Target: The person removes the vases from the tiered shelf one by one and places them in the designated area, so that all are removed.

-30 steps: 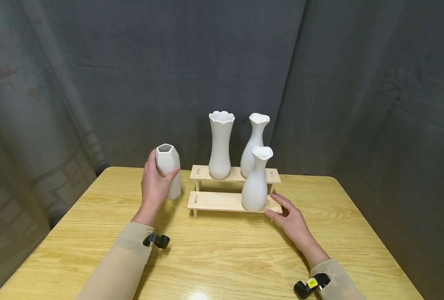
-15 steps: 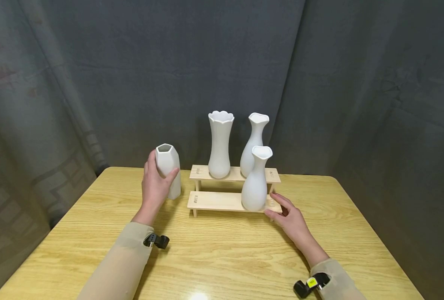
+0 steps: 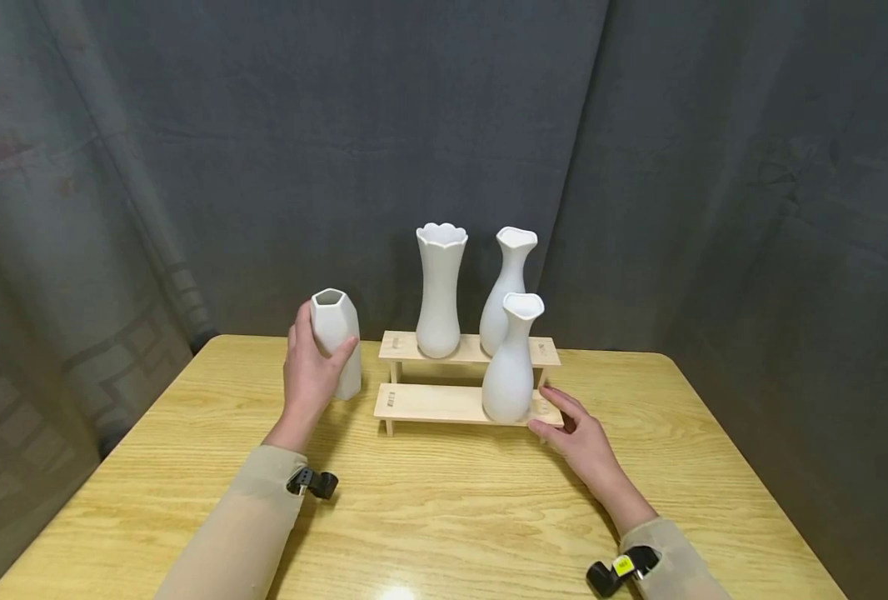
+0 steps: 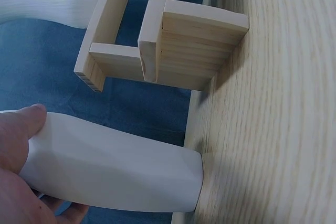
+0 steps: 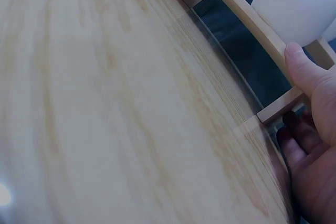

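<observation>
My left hand [image 3: 309,367] grips a white faceted vase [image 3: 331,323] with a five-sided mouth, thumb on its right and fingers round the left. In the left wrist view the vase [image 4: 115,166] stands with its base at the tabletop, left of a two-step wooden stand [image 3: 432,402]. My right hand [image 3: 585,443] holds the right end of the stand's lower step. Its thumb lies at the front edge while the other fingers curl behind, near the leg in the right wrist view. A curvy white vase [image 3: 508,379] sits on that step, close to the right thumb.
On the upper step stand a scalloped-rim white vase [image 3: 439,300] and, at right, another curvy white vase [image 3: 498,312], partly hidden by the lower one. Grey curtains [image 3: 324,150] hang behind and beside the wooden table [image 3: 429,517].
</observation>
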Motion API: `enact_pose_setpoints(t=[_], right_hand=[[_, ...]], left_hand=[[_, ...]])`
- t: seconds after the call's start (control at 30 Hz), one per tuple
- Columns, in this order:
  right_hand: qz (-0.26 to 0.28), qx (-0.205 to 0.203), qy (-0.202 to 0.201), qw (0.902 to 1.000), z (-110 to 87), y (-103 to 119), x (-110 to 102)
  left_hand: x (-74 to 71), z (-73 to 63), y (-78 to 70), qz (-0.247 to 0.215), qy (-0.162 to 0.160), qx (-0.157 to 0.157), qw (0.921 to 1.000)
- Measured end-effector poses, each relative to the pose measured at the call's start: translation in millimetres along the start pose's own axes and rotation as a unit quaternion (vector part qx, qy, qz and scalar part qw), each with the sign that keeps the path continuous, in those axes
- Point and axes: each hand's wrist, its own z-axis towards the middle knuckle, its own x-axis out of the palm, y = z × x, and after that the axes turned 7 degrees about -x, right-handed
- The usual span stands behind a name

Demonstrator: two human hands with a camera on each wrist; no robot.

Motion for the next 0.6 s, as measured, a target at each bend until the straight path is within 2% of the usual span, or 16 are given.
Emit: enact_pose_setpoints(t=[0.6], right_hand=[[-0.016,0.002,-0.006,0.9998,1.7,-3.8,2.2]], left_hand=[[-0.8,-0.5,-0.8,-0.014,0.005,-0.004,0.9999]])
